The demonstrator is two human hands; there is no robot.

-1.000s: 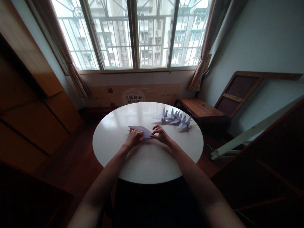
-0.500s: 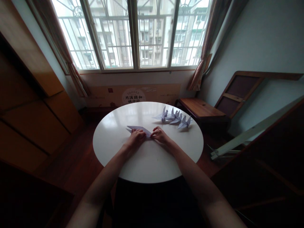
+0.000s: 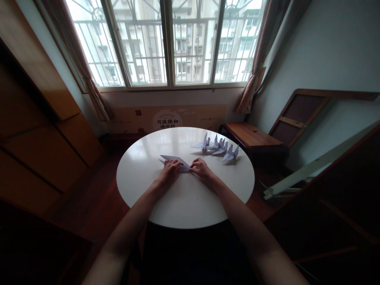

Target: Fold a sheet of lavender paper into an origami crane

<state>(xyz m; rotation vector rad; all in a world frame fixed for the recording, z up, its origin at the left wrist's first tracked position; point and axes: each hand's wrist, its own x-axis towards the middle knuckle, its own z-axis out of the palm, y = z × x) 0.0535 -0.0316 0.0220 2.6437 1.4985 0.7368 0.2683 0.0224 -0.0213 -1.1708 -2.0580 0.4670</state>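
A half-folded piece of pale lilac paper [image 3: 173, 160] lies flat on the round white table [image 3: 184, 198], its pointed end towards the left. My left hand [image 3: 170, 170] rests on the paper's near edge with curled fingers pressing it down. My right hand [image 3: 201, 168] pinches the paper's right tip with closed fingers. Both forearms reach in from the bottom of the view. Several finished paper cranes [image 3: 218, 147] in the same lilac stand in a row to the right, beyond my right hand.
A low wooden bench [image 3: 249, 136] and a leaning wooden frame [image 3: 293, 114] stand to the right of the table. Wooden cabinets [image 3: 38, 130] fill the left side. A barred window [image 3: 166, 39] and a printed cardboard panel [image 3: 168, 118] are behind the table.
Both hands have closed in on the paper's right end. The paper has shifted slightly and its left point has lifted a little.
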